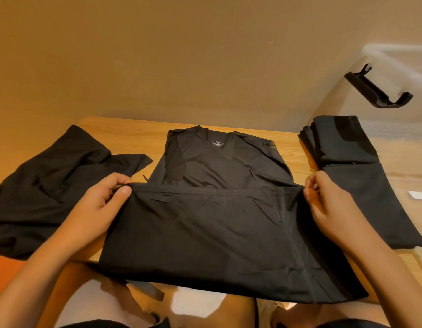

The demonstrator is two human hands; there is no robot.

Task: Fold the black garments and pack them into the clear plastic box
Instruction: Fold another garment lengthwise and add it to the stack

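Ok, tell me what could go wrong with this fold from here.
1. The shirt hangs over the near edge of the table; released, it might slide off.
2. The left hand and right hand pinch only the hem's corners, so the middle could sag and crease.
3. The pile lies close to the left hand and could get caught in the fold.

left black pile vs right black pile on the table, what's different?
The left pile is crumpled and loose; the right pile is folded flat with straight edges. The left pile spreads wide with an irregular outline; the right pile forms a narrower, layered strip. Both are plain black fabric lying on the table, either side of the shirt.
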